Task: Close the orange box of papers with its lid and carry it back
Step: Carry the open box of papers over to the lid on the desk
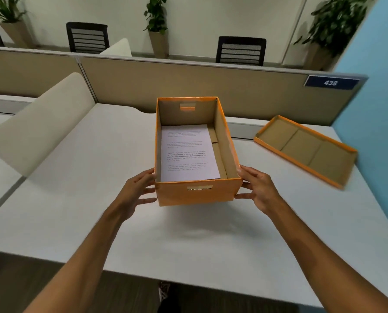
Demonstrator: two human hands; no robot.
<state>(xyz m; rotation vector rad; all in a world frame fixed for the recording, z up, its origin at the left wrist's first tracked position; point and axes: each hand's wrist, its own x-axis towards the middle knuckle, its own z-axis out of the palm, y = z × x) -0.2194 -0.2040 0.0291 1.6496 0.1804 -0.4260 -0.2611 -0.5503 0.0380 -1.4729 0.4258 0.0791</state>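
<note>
An open orange box (197, 193) stands on the white desk (98, 211), with printed papers (188, 152) lying flat on its bottom. Its lid (306, 150) lies upside down on the desk to the right, tilted, brown inside facing up. My left hand (136, 190) is at the box's near left corner, fingers spread and touching its side. At the near right corner, my right hand (256, 188) touches the other side with fingers apart. Neither hand clasps the box firmly.
A beige partition wall (188, 86) with a blue plate reading 438 runs behind the desk. A rounded cream divider (44, 127) stands at the left. Black chairs and potted plants are beyond the partition. A blue wall (378, 86) closes the right side.
</note>
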